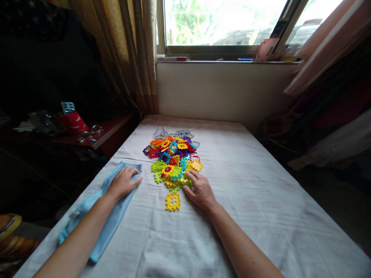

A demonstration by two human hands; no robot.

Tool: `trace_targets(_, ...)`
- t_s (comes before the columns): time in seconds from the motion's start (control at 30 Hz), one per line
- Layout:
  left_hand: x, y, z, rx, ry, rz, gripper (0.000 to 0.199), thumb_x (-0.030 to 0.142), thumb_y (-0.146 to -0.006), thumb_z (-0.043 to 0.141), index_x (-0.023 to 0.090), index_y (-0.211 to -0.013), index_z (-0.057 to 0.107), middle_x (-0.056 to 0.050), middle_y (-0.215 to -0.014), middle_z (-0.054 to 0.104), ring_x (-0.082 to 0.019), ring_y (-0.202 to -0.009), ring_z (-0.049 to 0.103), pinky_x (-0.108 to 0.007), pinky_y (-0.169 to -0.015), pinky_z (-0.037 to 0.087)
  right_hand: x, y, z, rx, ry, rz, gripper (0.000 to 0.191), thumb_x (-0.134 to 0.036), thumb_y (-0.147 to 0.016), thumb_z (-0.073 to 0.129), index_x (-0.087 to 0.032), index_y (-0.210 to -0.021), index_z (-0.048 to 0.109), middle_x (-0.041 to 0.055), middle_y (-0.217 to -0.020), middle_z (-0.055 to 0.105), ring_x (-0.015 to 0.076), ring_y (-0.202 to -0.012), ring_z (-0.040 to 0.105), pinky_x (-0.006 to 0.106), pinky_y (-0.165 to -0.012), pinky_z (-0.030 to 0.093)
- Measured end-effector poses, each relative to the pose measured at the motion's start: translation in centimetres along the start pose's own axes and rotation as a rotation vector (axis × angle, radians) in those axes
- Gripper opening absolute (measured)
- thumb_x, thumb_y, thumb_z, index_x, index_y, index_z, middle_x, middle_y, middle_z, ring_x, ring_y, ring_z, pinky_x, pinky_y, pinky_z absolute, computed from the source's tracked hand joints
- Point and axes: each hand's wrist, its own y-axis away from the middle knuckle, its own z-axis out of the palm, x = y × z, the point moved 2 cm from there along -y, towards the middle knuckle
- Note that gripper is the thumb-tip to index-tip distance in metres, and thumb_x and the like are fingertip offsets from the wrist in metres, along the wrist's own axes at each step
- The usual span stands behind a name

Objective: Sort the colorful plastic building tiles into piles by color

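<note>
A heap of colourful plastic interlocking pieces (174, 148) with notched edges lies in the middle of the sheet. My right hand (199, 189) rests at the heap's near right edge, its fingertips touching green and yellow pieces, thumb and fingers apart. Just left of that hand, a yellow window-shaped piece (173, 202) lies flat by itself. My left hand (124, 181) lies on a light blue cloth bag (111, 227), thumb apart from the fingers. Part of the bag is hidden under my left forearm.
A white sheet (261, 200) covers the flat surface, which ends at a low wall (214, 88) below the window. To the left stands a dark red table (113, 125) with a red container (72, 122) and glasses (91, 132). Curtains (139, 50) and hanging clothes (327, 50) flank the sides.
</note>
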Motion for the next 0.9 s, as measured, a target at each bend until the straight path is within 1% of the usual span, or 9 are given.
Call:
trace_targets(0.17,-0.8,1.9,1.0,0.082,-0.066,-0.013,0.032,0.041,-0.083,0.043,0.021,-0.095,0.064,-0.009,-0.103,0.067,-0.026,-0.101,0.06,-0.04,-0.097,0.045,-0.2,-0.1,-0.2,-0.005,-0.003,0.007,0.05,-0.032,-0.084,0.064,-0.02,-0.133,0.06,0.0144,-0.135,0.062,0.0283,-0.123,0.058,0.046,-0.104,0.047)
trace_targets(0.3,-2.1,3.7,0.5,0.143,-0.087,0.016,0.029,0.042,-0.08,0.045,0.022,-0.088,0.064,-0.008,-0.095,0.068,-0.026,-0.094,0.061,-0.04,-0.091,0.047,-0.2,-0.1,-0.4,-0.016,-0.019,0.006,0.051,-0.031,-0.084,0.064,-0.019,-0.133,0.06,0.0146,-0.135,0.061,0.0283,-0.124,0.057,0.046,-0.104,0.047)
trace_targets(0.4,-2.7,4.5,-0.1,0.165,-0.117,0.036,0.03,0.046,-0.08,0.046,0.022,-0.082,0.063,-0.007,-0.088,0.069,-0.027,-0.088,0.062,-0.041,-0.085,0.048,-0.3,-0.2,-0.6,-0.03,-0.027,0.015,0.051,-0.031,-0.084,0.064,-0.018,-0.133,0.06,0.0157,-0.136,0.061,0.0292,-0.125,0.057,0.047,-0.105,0.046)
trace_targets(0.5,-2.6,4.6,-0.5,0.168,-0.137,0.043,0.034,0.05,-0.082,0.044,0.022,-0.077,0.062,-0.008,-0.084,0.07,-0.028,-0.083,0.063,-0.041,-0.08,0.048,-0.3,-0.2,-0.6,-0.043,-0.026,0.024,0.051,-0.031,-0.084,0.064,-0.018,-0.133,0.06,0.0158,-0.136,0.061,0.0296,-0.125,0.056,0.047,-0.105,0.046)
trace_targets(0.67,-2.3,5.5,-0.8,0.17,-0.129,0.03,0.039,0.054,-0.082,0.041,0.023,-0.074,0.063,-0.007,-0.083,0.071,-0.027,-0.081,0.064,-0.04,-0.08,0.047,-0.4,-0.2,-0.6,-0.034,-0.019,0.018,0.051,-0.031,-0.084,0.064,-0.019,-0.133,0.06,0.0155,-0.137,0.06,0.029,-0.125,0.056,0.047,-0.105,0.046)
trace_targets(0.73,-2.4,5.8,-1.3,0.139,-0.117,0.012,0.04,0.056,-0.081,0.042,0.024,-0.074,0.064,-0.007,-0.084,0.072,-0.027,-0.081,0.064,-0.038,-0.08,0.047,-0.4,-0.2,-0.6,-0.033,-0.018,0.015,0.051,-0.031,-0.084,0.064,-0.018,-0.133,0.06,0.0157,-0.137,0.06,0.0292,-0.125,0.056,0.047,-0.105,0.046)
trace_targets(0.77,-2.5,5.8,-1.7,0.097,-0.109,0.008,0.041,0.058,-0.08,0.043,0.024,-0.073,0.064,-0.007,-0.084,0.072,-0.027,-0.081,0.065,-0.037,-0.079,0.047,-0.4,-0.2,-0.6,-0.034,-0.018,0.015,0.051,-0.031,-0.084,0.064,-0.018,-0.134,0.06,0.0158,-0.136,0.06,0.0293,-0.125,0.056,0.047,-0.105,0.046)
trace_targets(0.83,-2.5,5.1,-2.6,-0.044,-0.107,-0.004,0.044,0.064,-0.078,0.046,0.025,-0.068,0.065,-0.005,-0.08,0.072,-0.026,-0.078,0.065,-0.034,-0.072,0.046,-0.4,-0.2,-0.6,-0.036,-0.021,0.016,0.051,-0.031,-0.084,0.064,-0.017,-0.133,0.06,0.016,-0.136,0.06,0.0294,-0.125,0.056,0.047,-0.105,0.046)
trace_targets(0.9,-2.2,3.6,-3.5,-0.176,-0.133,-0.024,0.046,0.069,-0.074,0.05,0.027,-0.064,0.066,-0.003,-0.073,0.071,-0.024,-0.069,0.064,-0.031,-0.062,0.043,-0.4,-0.1,-0.6,-0.035,-0.023,0.02,0.051,-0.032,-0.084,0.065,-0.018,-0.133,0.06,0.0159,-0.136,0.061,0.0294,-0.125,0.056,0.047,-0.105,0.046)
